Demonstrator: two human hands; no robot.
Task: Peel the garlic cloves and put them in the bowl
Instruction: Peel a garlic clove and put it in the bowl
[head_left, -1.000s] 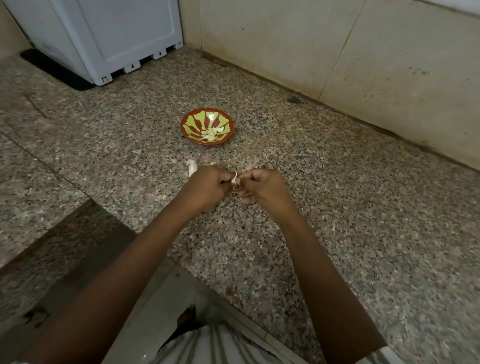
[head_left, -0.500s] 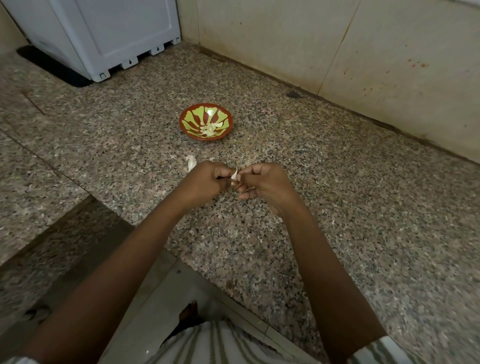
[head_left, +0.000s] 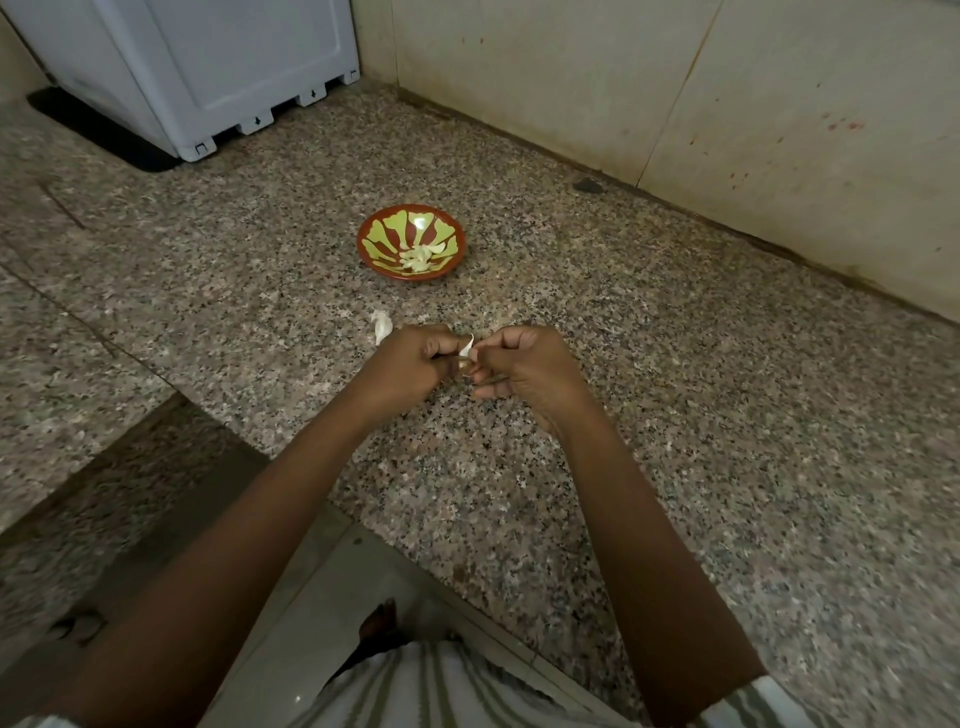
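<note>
Head view — bowl (head_left: 452, 244) holds peeled cloves (head_left: 418, 257); left hand (head_left: 410, 366), right hand (head_left: 524, 369) both pinch garlic clove (head_left: 467, 349).

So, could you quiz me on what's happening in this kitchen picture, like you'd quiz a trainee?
1. True or false: the bowl already holds peeled cloves.
2. The left hand and right hand pinch what between them? A a knife; B a garlic clove; C a spoon.
3. Fill in: the white garlic piece on the counter lies beside the ___ hand.
Key: 1 true; 2 B; 3 left.
</note>
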